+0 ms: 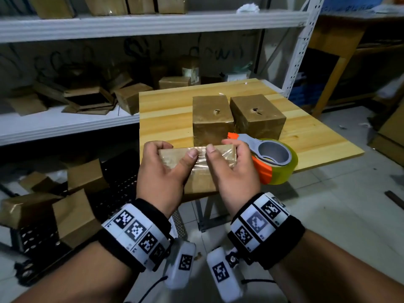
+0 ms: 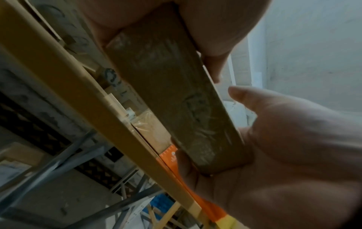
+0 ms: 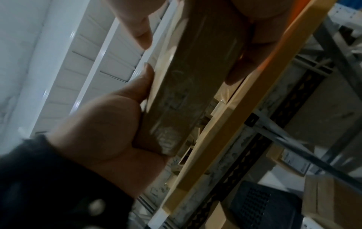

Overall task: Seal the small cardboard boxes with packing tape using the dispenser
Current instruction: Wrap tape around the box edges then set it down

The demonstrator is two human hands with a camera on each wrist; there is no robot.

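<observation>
Both hands hold a small cardboard box (image 1: 175, 158) at the near edge of the wooden table (image 1: 317, 138). My left hand (image 1: 166, 162) grips its left end and my right hand (image 1: 227, 160) its right end; both thumbs press a clear tape strip (image 1: 202, 159) across its top. In the wrist views the box's underside (image 2: 176, 108) (image 3: 182, 93) spans between the two palms. The tape dispenser (image 1: 271, 158), orange and grey with a yellowish roll, lies on the table just right of my right hand. Two taped boxes (image 1: 212, 121) (image 1: 258, 115) stand behind.
A white metal shelf (image 1: 65, 125) to the left carries flattened and folded cartons. More open cartons (image 1: 72, 211) and a black perforated crate (image 1: 118, 178) sit on the floor at left. A wooden frame (image 1: 334, 62) stands at the right.
</observation>
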